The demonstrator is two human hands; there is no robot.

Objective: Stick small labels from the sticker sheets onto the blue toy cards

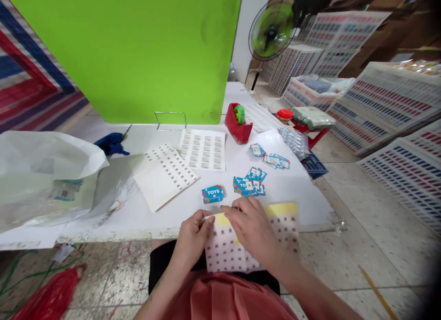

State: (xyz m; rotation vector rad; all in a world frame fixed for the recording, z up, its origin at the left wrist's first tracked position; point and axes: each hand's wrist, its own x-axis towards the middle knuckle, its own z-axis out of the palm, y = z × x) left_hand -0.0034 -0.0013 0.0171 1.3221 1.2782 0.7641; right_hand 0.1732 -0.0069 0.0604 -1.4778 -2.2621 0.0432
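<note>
My left hand [195,235] is closed, thumb and forefinger pinching the upper left corner of a sticker sheet [220,255]. This sheet has rows of small dark printed labels and a bare yellow strip along its top, and it lies over my lap at the table edge. Across its upper middle reaches my right hand [253,223], fingers bent and drawn together; its thumb and whatever the fingertips hold are hidden. Just beyond the hands lies a blue card stack [212,194] marked "TOYS". To its right is a loose pile of blue cards [248,185], some with small white labels.
Two more label sheets [203,150] [165,175] lie on the white table [172,223]. A red tape dispenser [238,124] and further cards [275,161] are at the right. A plastic bag [44,173] sits left, before a green panel [155,53]. Crates [379,99] and a fan [272,32] stand beyond.
</note>
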